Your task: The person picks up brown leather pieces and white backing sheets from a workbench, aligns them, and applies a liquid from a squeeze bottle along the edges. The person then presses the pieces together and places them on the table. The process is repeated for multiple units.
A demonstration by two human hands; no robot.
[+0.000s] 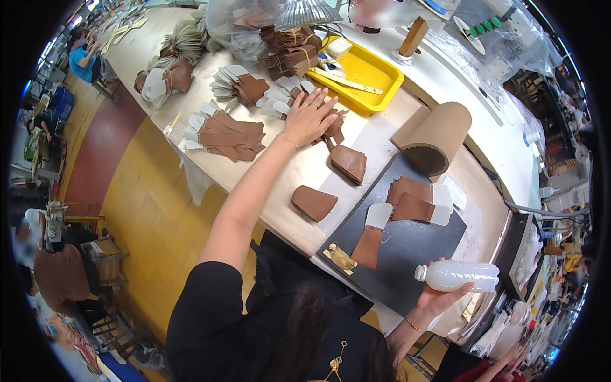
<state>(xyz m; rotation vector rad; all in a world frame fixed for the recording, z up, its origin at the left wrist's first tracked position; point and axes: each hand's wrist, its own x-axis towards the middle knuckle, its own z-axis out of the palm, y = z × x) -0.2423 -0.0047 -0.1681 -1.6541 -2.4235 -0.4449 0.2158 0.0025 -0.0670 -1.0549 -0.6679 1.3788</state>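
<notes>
Brown pieces point(335, 131) at twelve o'clock are apparently being sorted under the spread left hand point(308, 122), probably needing pinching next; right hand point(438, 300) is gripping a bottle point(459, 276) at four.

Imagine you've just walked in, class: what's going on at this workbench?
The person's left hand is spread over a pile of brown leather-like pieces, while their right hand holds a translucent plastic bottle. Brown pieces with pale ends lie on a black board below the bottle's far side, and a yellow tray stands beyond the left hand.
</notes>
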